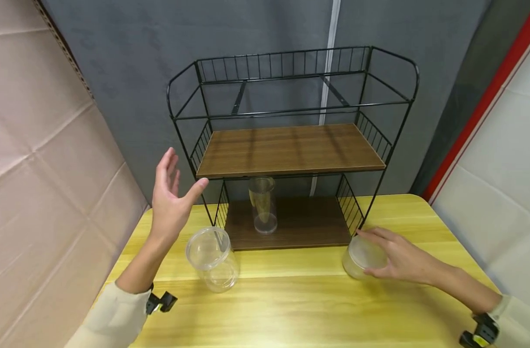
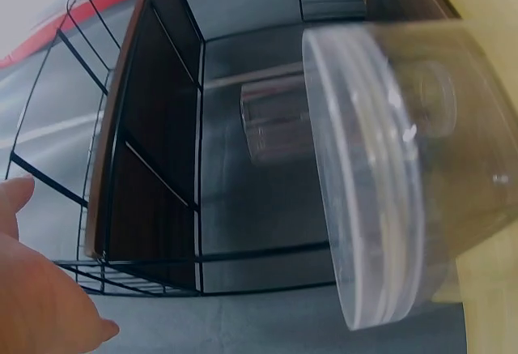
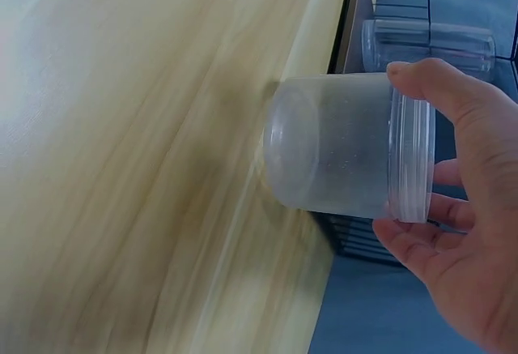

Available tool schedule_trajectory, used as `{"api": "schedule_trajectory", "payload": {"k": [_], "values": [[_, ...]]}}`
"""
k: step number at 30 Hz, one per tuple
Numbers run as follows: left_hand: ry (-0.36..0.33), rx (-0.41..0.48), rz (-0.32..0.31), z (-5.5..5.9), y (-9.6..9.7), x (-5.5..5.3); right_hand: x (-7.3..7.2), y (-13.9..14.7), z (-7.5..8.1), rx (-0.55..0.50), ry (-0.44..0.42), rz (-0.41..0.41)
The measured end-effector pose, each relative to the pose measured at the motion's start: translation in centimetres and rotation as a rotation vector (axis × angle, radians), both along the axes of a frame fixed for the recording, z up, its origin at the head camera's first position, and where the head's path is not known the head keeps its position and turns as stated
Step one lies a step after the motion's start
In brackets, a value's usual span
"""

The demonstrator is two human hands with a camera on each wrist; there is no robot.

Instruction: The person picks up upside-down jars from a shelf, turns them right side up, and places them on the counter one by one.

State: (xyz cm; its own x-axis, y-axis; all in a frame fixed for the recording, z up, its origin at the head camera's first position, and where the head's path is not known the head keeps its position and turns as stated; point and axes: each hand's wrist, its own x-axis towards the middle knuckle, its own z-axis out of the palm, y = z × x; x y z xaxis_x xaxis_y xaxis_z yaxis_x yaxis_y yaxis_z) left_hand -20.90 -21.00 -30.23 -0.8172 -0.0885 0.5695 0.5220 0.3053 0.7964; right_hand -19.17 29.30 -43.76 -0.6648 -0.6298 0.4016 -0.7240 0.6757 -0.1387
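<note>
My right hand (image 1: pixel 395 256) spans the lidded end of a cloudy plastic jar (image 3: pixel 336 143), thumb on one side and fingers curled at the other. In the head view this jar stands upright on the table by the rack's front right corner. My left hand (image 1: pixel 169 208) is raised beside the rack's left side, fingers spread apart from the thumb, holding nothing. Below and right of it a clear plastic jar (image 1: pixel 214 270) with a wide rim stands on the table. This jar looms large in the left wrist view, to the right of my left fingers.
A black wire rack (image 1: pixel 306 112) with wood-look shelves stands at the back of the table (image 1: pixel 291 309). Its middle shelf (image 1: pixel 291 147) is brown; the top frame has no board. A tall clear cylinder (image 1: pixel 263 212) stands on the bottom shelf (image 1: pixel 310 227). A grey curtain (image 1: pixel 139 58) hangs behind.
</note>
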Motion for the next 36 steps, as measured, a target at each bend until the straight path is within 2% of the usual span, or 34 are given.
{"api": "schedule_trajectory", "payload": {"k": [9,12,19,25,36], "values": [[-0.113,-0.101,-0.03,0.4,-0.5,-2.1,-0.5,1.5,-0.7,-0.008,-0.065,-0.038],[-0.142,-0.104,-0.053,0.4,-0.4,-2.7,-0.7,1.9,-0.7,-0.005,-0.084,-0.048],[-0.163,-0.074,-0.079,0.7,0.0,-3.7,-0.8,2.3,-0.6,0.009,-0.087,-0.05],[-0.18,-0.062,-0.114,0.7,0.1,-4.5,-0.9,2.4,-0.6,0.014,-0.127,-0.069],[-0.182,-0.033,-0.138,0.6,0.5,-5.4,-0.5,2.4,-0.2,0.022,-0.169,-0.092]]}}
